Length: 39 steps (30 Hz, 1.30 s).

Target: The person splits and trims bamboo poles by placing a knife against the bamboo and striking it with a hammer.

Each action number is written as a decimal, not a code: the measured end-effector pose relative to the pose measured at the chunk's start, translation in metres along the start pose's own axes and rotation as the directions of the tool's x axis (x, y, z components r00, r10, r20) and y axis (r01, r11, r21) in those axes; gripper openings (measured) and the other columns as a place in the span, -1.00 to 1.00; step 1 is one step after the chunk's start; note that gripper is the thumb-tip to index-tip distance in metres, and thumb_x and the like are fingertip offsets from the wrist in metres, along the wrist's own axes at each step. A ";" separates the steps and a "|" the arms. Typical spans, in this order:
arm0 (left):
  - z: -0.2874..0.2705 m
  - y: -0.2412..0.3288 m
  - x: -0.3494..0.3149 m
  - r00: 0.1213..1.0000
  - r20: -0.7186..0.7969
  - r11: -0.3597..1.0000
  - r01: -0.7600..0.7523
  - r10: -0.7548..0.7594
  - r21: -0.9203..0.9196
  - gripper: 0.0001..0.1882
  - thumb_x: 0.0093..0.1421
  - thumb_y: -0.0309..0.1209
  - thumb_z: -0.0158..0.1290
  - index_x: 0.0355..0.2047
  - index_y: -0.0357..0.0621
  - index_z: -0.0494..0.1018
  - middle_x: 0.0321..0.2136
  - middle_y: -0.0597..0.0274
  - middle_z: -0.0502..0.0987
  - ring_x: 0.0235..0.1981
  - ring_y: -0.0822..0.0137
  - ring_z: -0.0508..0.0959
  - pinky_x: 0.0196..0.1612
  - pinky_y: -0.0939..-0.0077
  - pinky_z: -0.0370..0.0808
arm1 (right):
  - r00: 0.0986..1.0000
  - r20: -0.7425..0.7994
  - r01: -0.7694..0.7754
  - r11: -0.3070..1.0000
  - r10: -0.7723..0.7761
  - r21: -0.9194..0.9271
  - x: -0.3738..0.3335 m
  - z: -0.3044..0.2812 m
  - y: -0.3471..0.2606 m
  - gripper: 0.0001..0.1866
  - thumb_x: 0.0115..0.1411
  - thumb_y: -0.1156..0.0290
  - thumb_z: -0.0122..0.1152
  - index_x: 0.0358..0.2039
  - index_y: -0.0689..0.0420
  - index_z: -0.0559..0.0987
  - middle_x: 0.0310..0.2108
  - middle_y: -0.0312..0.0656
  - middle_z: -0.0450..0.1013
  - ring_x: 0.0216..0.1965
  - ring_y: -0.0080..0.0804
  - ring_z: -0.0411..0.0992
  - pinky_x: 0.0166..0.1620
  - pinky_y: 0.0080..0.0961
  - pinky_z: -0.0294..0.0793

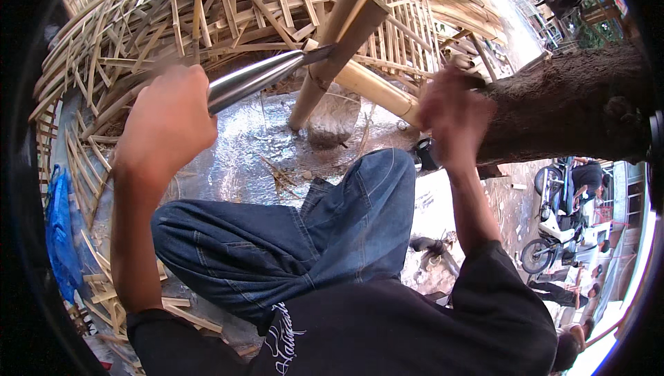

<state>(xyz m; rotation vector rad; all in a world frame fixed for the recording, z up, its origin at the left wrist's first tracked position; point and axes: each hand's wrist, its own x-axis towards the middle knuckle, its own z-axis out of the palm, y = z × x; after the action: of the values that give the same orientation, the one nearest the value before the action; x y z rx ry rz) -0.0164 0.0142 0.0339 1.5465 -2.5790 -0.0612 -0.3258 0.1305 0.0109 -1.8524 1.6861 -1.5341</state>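
My left hand (169,116) is closed round a long, shiny metal tool (257,78). From the fist the tool slants up to the right and narrows to a flat, dark, blade-like end. That end lies against a thick bamboo pole (335,54), which stands tilted ahead of my knees. My right hand (456,116) is raised beside a tree trunk and smeared by motion. Its fingers look curled, with something dark at them that I cannot make out. A lighter bamboo length (380,92) runs from the tilted pole toward this hand; whether the hand touches it is unclear.
Split bamboo strips (145,23) lie heaped across the far left. A thick tree trunk (567,103) juts in from the right. A stump-like block (333,116) sits by the pole's foot. Blue plastic (62,234) lies at left. Motorcycles (550,227) and people are at far right.
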 end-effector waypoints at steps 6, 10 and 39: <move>-0.004 0.002 0.002 0.994 0.101 0.999 0.043 -0.042 -0.013 -0.76 -0.02 -0.41 0.16 -0.39 -0.31 0.41 -0.33 -0.14 0.45 -0.22 -0.11 0.46 -0.11 0.10 0.40 | 0.862 0.079 -0.505 0.861 0.500 0.060 -0.004 0.000 -0.035 -0.70 0.33 0.15 0.00 -0.38 0.14 0.41 -0.75 -0.46 0.15 -0.79 -0.72 0.08 -0.75 -0.66 0.03; -0.005 0.005 -0.004 0.999 0.034 1.000 0.010 -0.010 0.013 -0.77 -0.01 -0.42 0.15 -0.40 -0.33 0.42 -0.32 -0.15 0.46 -0.22 -0.12 0.47 -0.10 0.11 0.41 | 0.976 -0.144 -0.026 0.750 0.162 0.661 0.017 -0.017 -0.066 -0.58 0.34 -0.04 -0.12 -0.34 0.07 0.45 -0.77 -0.45 0.12 -0.79 -0.73 0.08 -0.74 -0.67 0.02; 0.007 0.003 0.021 0.993 0.072 0.992 0.096 -0.090 -0.085 -0.71 0.04 -0.34 0.15 -0.34 -0.32 0.42 -0.40 -0.13 0.49 -0.30 -0.10 0.50 -0.17 0.17 0.43 | 0.874 0.253 -0.336 0.892 0.415 -0.303 0.006 0.025 0.019 -0.66 0.27 0.19 0.09 -0.43 0.24 0.47 -0.70 -0.35 0.26 -0.63 -0.59 0.23 -0.55 -0.51 0.20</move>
<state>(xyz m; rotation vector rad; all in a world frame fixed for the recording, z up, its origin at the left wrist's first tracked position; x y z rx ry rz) -0.0298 -0.0029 0.0291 1.6596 -2.5152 -0.2373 -0.3190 0.1075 -0.0108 -1.6261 2.0022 -0.8566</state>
